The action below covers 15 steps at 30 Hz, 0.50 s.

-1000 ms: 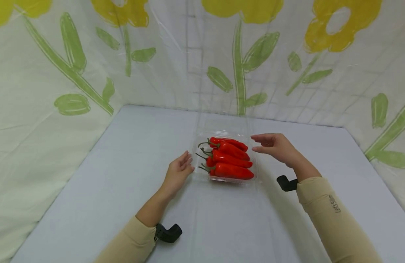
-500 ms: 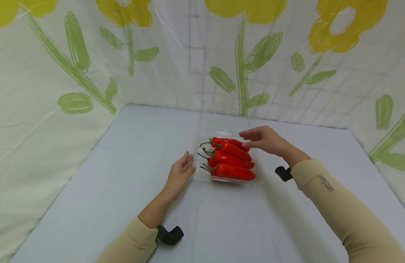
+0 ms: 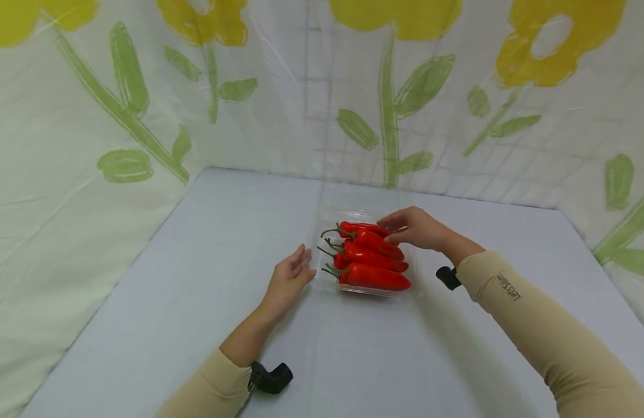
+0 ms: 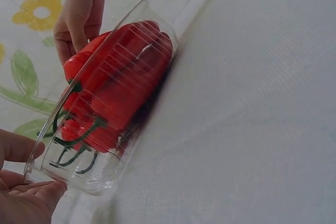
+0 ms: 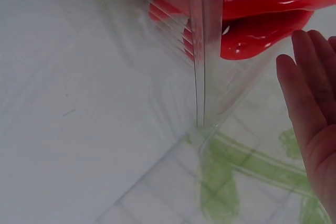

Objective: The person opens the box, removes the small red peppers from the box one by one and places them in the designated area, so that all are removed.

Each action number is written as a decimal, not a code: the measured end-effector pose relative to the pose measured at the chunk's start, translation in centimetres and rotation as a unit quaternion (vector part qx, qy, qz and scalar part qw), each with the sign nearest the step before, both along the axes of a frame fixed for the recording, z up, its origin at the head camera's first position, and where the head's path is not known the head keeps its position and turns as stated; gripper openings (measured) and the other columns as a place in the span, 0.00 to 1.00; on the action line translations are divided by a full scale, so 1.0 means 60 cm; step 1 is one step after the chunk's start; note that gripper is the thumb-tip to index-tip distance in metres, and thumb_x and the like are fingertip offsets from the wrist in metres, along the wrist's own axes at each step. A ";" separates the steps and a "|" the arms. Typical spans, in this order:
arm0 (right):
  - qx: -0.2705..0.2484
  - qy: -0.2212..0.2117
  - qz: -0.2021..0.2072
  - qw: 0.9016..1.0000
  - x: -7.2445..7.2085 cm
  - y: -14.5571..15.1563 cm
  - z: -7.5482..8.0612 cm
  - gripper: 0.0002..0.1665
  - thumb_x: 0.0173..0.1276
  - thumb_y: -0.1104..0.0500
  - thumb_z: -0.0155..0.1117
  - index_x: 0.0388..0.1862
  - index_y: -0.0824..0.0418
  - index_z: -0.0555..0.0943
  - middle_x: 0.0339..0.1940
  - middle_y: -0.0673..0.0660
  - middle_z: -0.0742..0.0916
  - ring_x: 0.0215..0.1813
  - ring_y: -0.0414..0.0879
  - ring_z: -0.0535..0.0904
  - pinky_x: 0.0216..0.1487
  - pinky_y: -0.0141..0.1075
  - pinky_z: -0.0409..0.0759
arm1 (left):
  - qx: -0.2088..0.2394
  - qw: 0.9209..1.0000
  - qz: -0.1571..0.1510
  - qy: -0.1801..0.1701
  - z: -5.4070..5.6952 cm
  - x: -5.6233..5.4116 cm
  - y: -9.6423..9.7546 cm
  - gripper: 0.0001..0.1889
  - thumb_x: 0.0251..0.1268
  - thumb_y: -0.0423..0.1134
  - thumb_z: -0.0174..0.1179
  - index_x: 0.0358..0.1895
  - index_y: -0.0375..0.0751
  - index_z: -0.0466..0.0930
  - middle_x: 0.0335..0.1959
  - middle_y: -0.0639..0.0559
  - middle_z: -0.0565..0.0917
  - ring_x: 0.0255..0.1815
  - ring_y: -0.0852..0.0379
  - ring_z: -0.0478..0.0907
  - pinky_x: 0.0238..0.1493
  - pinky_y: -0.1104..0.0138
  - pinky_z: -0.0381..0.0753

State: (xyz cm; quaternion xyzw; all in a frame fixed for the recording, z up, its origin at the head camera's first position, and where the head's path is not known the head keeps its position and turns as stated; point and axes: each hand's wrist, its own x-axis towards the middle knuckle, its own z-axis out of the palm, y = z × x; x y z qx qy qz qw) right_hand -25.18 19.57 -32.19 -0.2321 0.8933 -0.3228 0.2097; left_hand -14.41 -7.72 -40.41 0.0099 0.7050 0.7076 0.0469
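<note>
So a second ago the person's right hand [image 3: 418, 227] was just off the right side; now it's over the far glossy red peppers with green stems [image 3: 376, 277], thumb and fingers apart, can't tell if touching. Peppers still sit in the clear plastic container [image 3: 376, 292], left hand [image 3: 289, 280] still pinching its left edge.

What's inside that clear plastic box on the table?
Red peppers with green stems lie together in the box. Upper ones partly cover those beneath, and in the head view the right hand hides part of the farthest. An exact count isn't possible.
</note>
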 end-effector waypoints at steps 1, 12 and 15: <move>0.005 -0.002 0.002 1.000 -0.001 -0.001 -0.001 0.23 0.63 0.62 0.62 0.57 0.66 0.76 0.53 0.64 0.83 0.56 0.56 0.79 0.56 0.47 0.78 | 0.003 1.000 0.000 -0.002 0.000 -0.001 0.000 0.33 0.63 0.23 0.51 0.70 0.24 0.48 0.69 0.31 0.60 0.71 0.41 0.58 0.63 0.56 0.67; 0.042 -0.014 0.014 0.999 -0.008 -0.010 -0.015 0.20 0.62 0.63 0.62 0.54 0.66 0.79 0.47 0.61 0.86 0.48 0.50 0.82 0.54 0.46 0.79 | 0.012 1.000 -0.001 -0.004 0.000 -0.002 0.001 0.33 0.62 0.23 0.51 0.70 0.24 0.48 0.69 0.31 0.60 0.71 0.41 0.58 0.63 0.57 0.65; 0.050 -0.027 0.014 0.998 -0.010 -0.014 -0.020 0.21 0.62 0.63 0.63 0.55 0.66 0.77 0.47 0.60 0.86 0.47 0.49 0.82 0.53 0.44 0.80 | 0.012 1.000 0.001 -0.006 -0.001 -0.003 0.000 0.33 0.62 0.23 0.51 0.70 0.25 0.48 0.69 0.31 0.60 0.71 0.42 0.58 0.64 0.58 0.65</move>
